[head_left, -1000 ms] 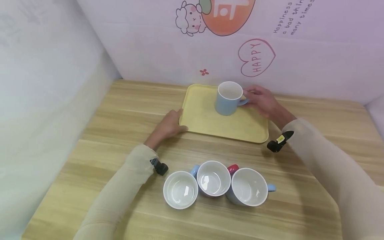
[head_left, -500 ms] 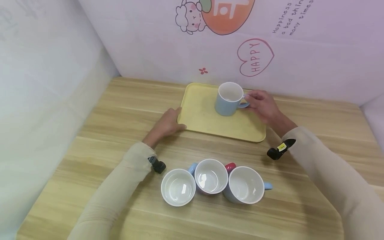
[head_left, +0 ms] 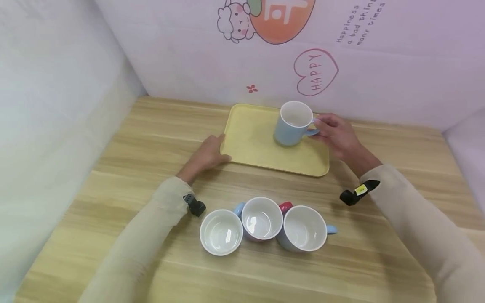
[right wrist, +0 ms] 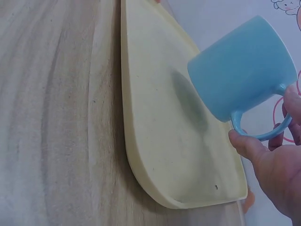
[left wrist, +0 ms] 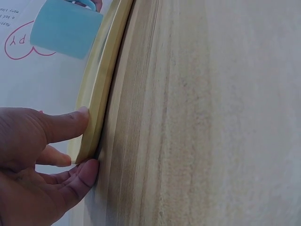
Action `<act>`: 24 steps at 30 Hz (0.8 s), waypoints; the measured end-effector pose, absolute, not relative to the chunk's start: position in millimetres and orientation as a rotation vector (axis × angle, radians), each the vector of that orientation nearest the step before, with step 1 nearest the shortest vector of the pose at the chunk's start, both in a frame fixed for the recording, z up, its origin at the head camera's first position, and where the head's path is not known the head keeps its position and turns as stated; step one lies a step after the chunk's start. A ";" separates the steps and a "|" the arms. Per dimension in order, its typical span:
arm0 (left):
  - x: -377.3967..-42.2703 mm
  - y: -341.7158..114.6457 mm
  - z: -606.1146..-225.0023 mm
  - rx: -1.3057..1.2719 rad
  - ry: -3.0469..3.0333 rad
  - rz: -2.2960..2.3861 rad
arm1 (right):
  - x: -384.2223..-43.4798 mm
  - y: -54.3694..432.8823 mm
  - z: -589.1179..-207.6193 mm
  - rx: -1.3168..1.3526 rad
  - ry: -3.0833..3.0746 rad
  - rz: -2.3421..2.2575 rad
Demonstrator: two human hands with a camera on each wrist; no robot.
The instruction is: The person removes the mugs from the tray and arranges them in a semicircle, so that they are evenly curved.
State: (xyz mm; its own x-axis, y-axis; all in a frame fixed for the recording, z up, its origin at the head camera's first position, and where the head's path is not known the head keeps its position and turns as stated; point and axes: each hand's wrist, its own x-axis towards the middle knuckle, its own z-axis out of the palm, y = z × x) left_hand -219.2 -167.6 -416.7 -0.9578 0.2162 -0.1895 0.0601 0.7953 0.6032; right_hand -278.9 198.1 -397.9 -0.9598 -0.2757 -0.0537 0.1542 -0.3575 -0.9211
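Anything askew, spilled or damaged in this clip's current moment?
One thing: the blue mug held by its handle in the right hand is tilted and raised off the yellow tray, its shadow showing beneath it in the right wrist view. No spill or damage shows; the three mugs near the table's front stand upright.

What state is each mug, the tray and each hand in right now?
Blue mug: empty, tilted above tray, right hand holding its handle.
Yellow tray: flat on table, left hand gripping its corner.
Three mugs: upright, empty, clustered on table.
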 end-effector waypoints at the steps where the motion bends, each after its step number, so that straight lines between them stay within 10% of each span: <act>1: -220.1 -167.5 -416.7 0.214 2.735 0.902 | -277.1 199.5 -397.2 -0.163 1.598 -2.394; 24: -217.3 -167.3 -414.5 0.252 2.726 0.862 | -223.8 230.1 -363.7 -0.097 1.587 -2.393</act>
State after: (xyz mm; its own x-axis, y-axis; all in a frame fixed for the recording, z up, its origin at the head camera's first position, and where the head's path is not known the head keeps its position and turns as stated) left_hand -217.3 -167.3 -414.5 -0.9483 0.2442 -0.2026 0.0833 0.8076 0.5837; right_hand -223.8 230.1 -363.7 -0.9620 -0.2575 -0.0911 0.1841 -0.3646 -0.9128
